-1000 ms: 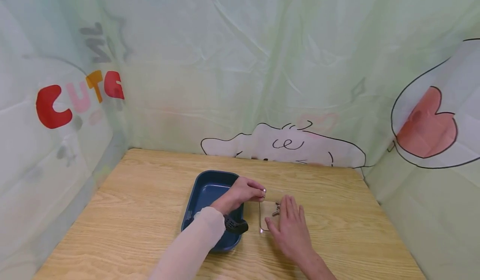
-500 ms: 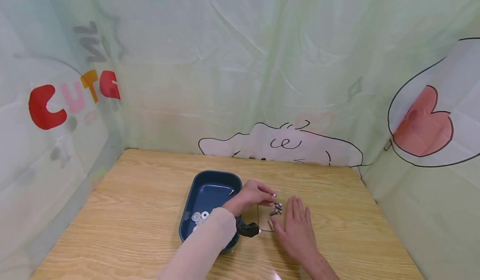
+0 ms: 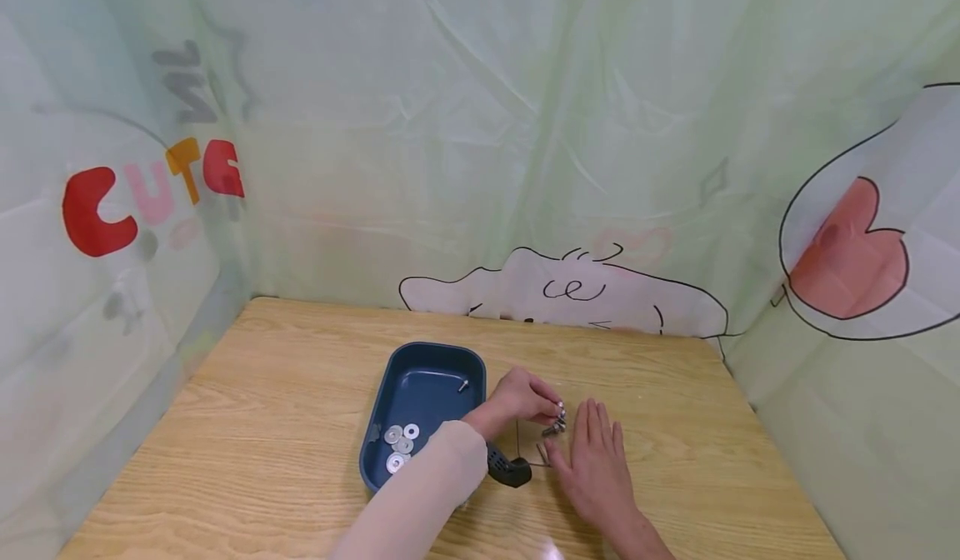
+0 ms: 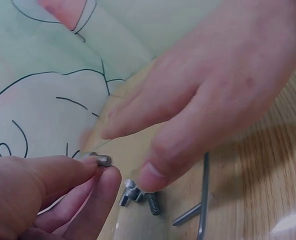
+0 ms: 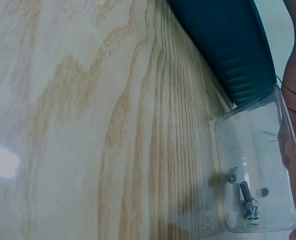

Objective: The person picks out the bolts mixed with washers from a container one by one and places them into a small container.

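Note:
My left hand [image 3: 525,397] pinches a small metal bolt [image 4: 104,160] between thumb and fingertips, over a clear plastic box [image 5: 253,130]. Inside the box lie several silvery bolts [image 4: 153,203], bunched together, and a slim one [image 4: 187,214] set apart from them. My right hand [image 3: 597,468] lies along the box's right side with its fingers straight, thumb near the rim. In the left wrist view, this right hand [image 4: 223,95] covers part of the box. The left hand and wrist hide some of the box in the head view.
A dark blue tray [image 3: 375,393] stands left of the box, partly under the left sleeve [image 3: 427,493]. It holds several flat washers [image 3: 395,462] and one bolt [image 3: 462,386]. A black wrist camera [image 3: 513,471] hangs near the box. Printed curtains [image 3: 480,152] border the wooden table [image 3: 292,410].
My left hand has moved from the tray's right edge rightward over the clear box, uncovering washers and a bolt in the tray. My right hand has shifted slightly right and stays beside the box.

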The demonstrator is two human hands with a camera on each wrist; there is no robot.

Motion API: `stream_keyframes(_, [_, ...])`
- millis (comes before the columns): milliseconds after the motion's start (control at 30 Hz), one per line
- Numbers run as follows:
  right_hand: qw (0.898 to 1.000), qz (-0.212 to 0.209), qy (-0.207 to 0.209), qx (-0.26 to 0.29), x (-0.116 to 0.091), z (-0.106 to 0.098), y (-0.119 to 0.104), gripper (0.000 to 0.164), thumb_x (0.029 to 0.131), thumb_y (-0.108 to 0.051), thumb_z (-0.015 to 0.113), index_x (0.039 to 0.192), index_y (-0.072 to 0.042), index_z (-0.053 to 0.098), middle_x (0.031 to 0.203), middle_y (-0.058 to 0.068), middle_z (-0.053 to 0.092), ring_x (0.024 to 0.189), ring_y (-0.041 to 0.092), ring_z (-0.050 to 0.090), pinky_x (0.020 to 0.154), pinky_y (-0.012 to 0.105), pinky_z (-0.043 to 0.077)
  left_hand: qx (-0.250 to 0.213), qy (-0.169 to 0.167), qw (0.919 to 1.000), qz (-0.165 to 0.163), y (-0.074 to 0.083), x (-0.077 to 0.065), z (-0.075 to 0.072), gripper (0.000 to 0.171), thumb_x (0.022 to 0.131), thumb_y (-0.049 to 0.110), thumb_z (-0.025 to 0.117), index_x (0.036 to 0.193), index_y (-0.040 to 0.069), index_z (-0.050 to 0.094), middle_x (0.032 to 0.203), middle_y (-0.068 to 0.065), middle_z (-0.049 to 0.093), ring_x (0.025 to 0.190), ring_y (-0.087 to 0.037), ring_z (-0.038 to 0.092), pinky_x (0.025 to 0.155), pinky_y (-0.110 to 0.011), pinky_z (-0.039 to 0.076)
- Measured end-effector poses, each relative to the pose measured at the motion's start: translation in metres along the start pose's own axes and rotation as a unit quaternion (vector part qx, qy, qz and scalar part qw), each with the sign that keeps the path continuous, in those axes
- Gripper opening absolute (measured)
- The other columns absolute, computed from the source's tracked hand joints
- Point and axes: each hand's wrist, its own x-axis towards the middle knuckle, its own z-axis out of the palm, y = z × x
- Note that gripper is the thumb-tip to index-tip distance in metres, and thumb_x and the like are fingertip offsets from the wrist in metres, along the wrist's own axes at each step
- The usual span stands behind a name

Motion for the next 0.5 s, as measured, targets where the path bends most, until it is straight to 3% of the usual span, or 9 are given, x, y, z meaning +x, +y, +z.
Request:
stream_keyframes(200, [1.0, 0.0, 0.0, 0.001, 0.0005, 0.001, -0.0007, 0.085, 0.1, -0.046, 0.052, 0.148, 0.017, 0.022, 0.157, 0.036, 0.021, 0.149, 0.049, 0.015, 0.119, 0.069, 0.014, 0.023, 0.007, 0.9997, 0.005, 0.0001, -0.0048, 0.0011, 0.014, 0.087, 0.0, 0.072, 0.101, -0.001, 0.076, 0.082, -0.006, 0.074, 0.073, -0.015, 0.074, 0.07, -0.025, 0.063])
stream_keyframes(500, [1.0, 0.002, -0.007, 0.011, 0.0024, -0.0026, -0.0047, 0.085, 0.1, -0.045, 0.051, 0.15, 0.016, 0.019, 0.158, 0.035, 0.018, 0.149, 0.049, 0.013, 0.119, 0.069, 0.012, -0.019, -0.004, 0.9998, 0.004, 0.0007, -0.0055, -0.0075, 0.016, 0.088, 0.003, 0.071, 0.104, 0.001, 0.076, 0.084, -0.007, 0.075, 0.075, -0.016, 0.074, 0.079, -0.031, 0.063])
